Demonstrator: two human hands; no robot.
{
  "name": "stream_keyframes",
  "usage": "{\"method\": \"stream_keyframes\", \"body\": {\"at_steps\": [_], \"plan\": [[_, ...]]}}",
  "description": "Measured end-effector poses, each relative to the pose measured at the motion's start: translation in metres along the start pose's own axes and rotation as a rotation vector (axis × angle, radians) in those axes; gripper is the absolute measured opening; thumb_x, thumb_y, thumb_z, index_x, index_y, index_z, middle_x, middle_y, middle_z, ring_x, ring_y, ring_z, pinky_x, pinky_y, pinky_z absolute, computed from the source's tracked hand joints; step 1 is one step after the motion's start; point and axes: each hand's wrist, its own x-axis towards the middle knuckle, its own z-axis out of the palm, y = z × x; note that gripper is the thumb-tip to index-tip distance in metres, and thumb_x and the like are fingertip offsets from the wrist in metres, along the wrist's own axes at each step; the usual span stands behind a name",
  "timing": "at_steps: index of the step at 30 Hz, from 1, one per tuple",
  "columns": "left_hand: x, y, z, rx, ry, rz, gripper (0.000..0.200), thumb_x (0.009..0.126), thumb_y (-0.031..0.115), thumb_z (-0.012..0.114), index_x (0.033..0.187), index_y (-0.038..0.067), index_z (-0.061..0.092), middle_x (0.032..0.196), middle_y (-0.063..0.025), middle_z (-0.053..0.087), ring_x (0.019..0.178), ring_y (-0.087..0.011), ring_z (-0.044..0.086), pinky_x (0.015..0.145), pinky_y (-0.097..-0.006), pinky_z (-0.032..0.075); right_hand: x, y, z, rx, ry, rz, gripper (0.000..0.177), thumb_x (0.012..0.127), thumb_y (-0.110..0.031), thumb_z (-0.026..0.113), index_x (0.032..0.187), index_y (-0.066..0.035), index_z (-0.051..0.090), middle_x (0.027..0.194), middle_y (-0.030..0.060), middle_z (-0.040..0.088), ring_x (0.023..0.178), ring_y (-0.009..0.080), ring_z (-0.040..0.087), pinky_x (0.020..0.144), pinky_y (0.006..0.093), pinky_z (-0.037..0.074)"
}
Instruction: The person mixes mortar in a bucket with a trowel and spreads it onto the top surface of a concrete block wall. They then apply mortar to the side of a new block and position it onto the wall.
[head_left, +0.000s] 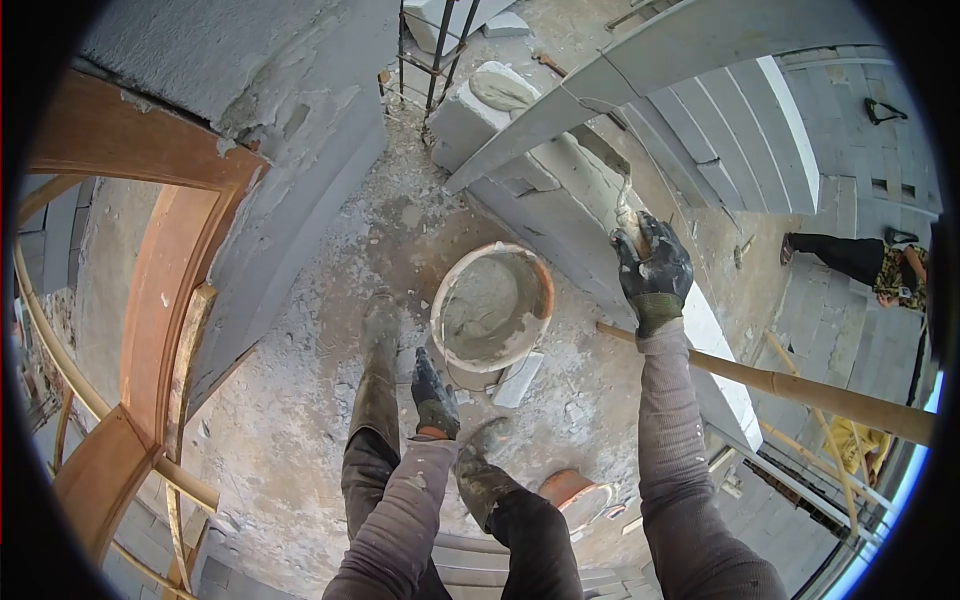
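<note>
My right hand point(655, 264), in a dark glove smeared with mortar, is closed round the handle of a trowel point(603, 152). The trowel's blade is over the mortar-covered top of a low wall of pale blocks point(545, 215). Lower down, my left hand point(434, 392), also gloved, hangs with its fingers stretched out and nothing visible in them. It is just beside a round bucket point(548, 285) on the floor, apparently not touching it. Wet grey mortar point(492, 300) lies inside that bucket.
A long grey beam point(640, 75) slants over the wall near stacked blocks point(745, 125). A bamboo pole point(820, 394) crosses at right. Steel bars point(436, 68) rise at the far end. A wooden frame point(150, 300) stands left, a second bucket point(570, 490) behind my boots. Another person point(860, 262) is at far right.
</note>
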Motion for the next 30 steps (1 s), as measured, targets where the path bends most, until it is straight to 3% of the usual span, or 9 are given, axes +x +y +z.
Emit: {"method": "stream_keyframes", "body": {"at_steps": [5,7,9,11,12,19,25,29,30], "plan": [[0.007,-0.009,-0.012,-0.020,0.041,-0.037,0.057,0.097,0.045,0.032,0.150,0.026,0.022,0.156,0.0045,0.018,0.142,-0.0225,0.018,0.110,-0.0442,0.010,-0.126,0.002,-0.004,1.222,-0.305,0.786,0.031,0.082,-0.015,0.072,0.106,0.003,0.063,0.089,0.0105,0.068,0.070,0.0168,0.063,0.067,0.0328,0.051],[0.002,-0.011,-0.014,-0.002,0.058,-0.004,0.058,0.097,0.045,0.033,0.150,0.026,0.022,0.157,0.0028,0.018,0.142,-0.0235,0.018,0.109,-0.0426,0.013,-0.176,0.002,-0.001,1.156,-0.525,0.793,0.030,0.081,-0.016,0.073,0.104,0.000,0.063,0.085,0.0112,0.067,0.061,0.0235,0.063,0.061,0.0356,0.051],[0.001,-0.014,-0.016,0.006,0.068,-0.023,0.059,0.096,0.046,0.034,0.150,0.026,0.022,0.156,0.0029,0.018,0.141,-0.0236,0.019,0.109,-0.0419,0.014,-0.205,0.000,0.016,0.661,-0.643,0.341,0.032,0.080,-0.024,0.073,0.104,-0.005,0.065,0.083,0.0137,0.067,0.066,0.0314,0.063,0.064,0.0368,0.051],[-0.005,-0.018,-0.019,0.011,0.078,-0.041,0.060,0.096,0.047,0.035,0.150,0.026,0.022,0.156,0.0029,0.018,0.141,-0.0237,0.020,0.109,-0.0412,0.015,-0.216,-0.005,0.054,0.245,-0.876,0.246,0.043,0.078,-0.044,0.066,0.102,-0.008,0.065,0.090,0.0162,0.066,0.087,0.0367,0.063,0.078,0.0439,0.050],[-0.007,-0.020,-0.022,0.028,0.065,-0.031,0.060,0.096,0.048,0.037,0.150,0.026,0.024,0.156,0.0025,0.020,0.140,-0.0234,0.021,0.108,-0.0409,0.016,-0.212,-0.008,0.073,0.134,-0.956,0.164,0.039,0.077,-0.040,0.065,0.099,-0.008,0.064,0.092,0.0169,0.066,0.090,0.0367,0.062,0.079,0.0447,0.051],[-0.004,-0.025,-0.028,0.021,0.088,-0.006,0.061,0.093,0.049,0.048,0.147,0.025,0.032,0.152,0.0011,0.029,0.137,-0.0220,0.026,0.108,-0.0411,0.019,-0.171,-0.059,0.193,0.019,-1.041,-0.177,0.026,0.078,-0.029,0.061,0.094,-0.012,0.072,0.098,0.0135,0.069,0.091,0.0317,0.066,0.079,0.0409,0.053],[-0.004,-0.024,-0.025,0.004,0.034,-0.006,0.062,0.095,0.051,0.042,0.149,0.026,0.026,0.154,0.0006,0.025,0.139,-0.0229,0.024,0.110,-0.0411,0.015,-0.138,-0.027,0.157,-0.001,-1.172,-0.475,0.035,0.076,-0.035,0.068,0.102,-0.011,0.070,0.100,0.0136,0.069,0.094,0.0309,0.066,0.084,0.0402,0.051],[-0.003,-0.023,-0.024,0.042,0.039,-0.017,0.061,0.095,0.052,0.038,0.149,0.027,0.024,0.154,0.0010,0.023,0.140,-0.0228,0.023,0.110,-0.0404,0.015,-0.134,0.042,0.182,0.379,-1.108,-0.405,0.040,0.074,-0.041,0.071,0.096,-0.008,0.068,0.083,0.0124,0.067,0.078,0.0272,0.066,0.074,0.0407,0.053],[-0.007,-0.018,-0.018,0.045,0.031,-0.016,0.061,0.095,0.052,0.038,0.149,0.027,0.024,0.154,0.0010,0.023,0.140,-0.0228,0.023,0.110,-0.0404,0.015,-0.112,0.024,0.124,0.427,-1.381,0.037,0.033,0.076,-0.035,0.073,0.094,-0.008,0.068,0.079,0.0089,0.066,0.070,0.0226,0.065,0.061,0.0398,0.053]]}}
